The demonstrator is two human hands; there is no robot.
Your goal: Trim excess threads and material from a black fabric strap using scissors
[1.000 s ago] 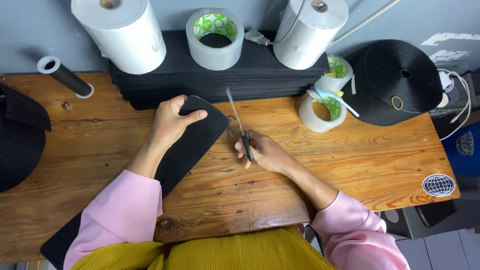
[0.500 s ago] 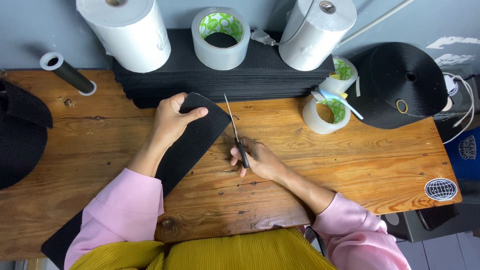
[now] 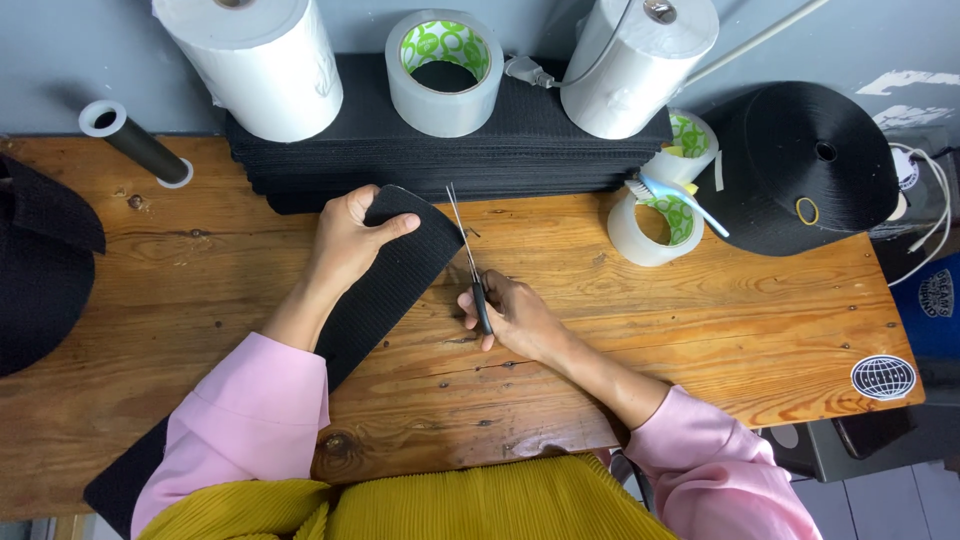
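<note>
A: Step in hand? Looks like trimming — the left hand [image 3: 350, 240] pins the rounded end of the black strip [image 3: 385, 290] near the table's [image 3: 700, 330] back edge, just in front of the stack of black material [image 3: 450, 150].

B: Agreed, it reads as a cutting step. Right hand [image 3: 515, 315] has the scissors [image 3: 468, 250], blades pointing toward the back edge, running along the strip's right edge.

A: Blades open?

B: Nearly together — only a thin sliver shows between them; can't tell if fabric sits in there. Fingers are wrapped closed round the black handles.

A: Left grip?

B: Curled shut, thumb on top of the strip, fingers over its far end. The rest of the strip runs diagonally to the table's front-left corner, under the pink sleeve [image 3: 240, 420].

A: What would the next move need?

B: My guess — keep the strip end flat and steady, and line the blades up on the curve of the end before closing. Tape roll [image 3: 655, 225] and black spool [image 3: 800, 165] sit well apart toward the right edge, out of the way.
</note>
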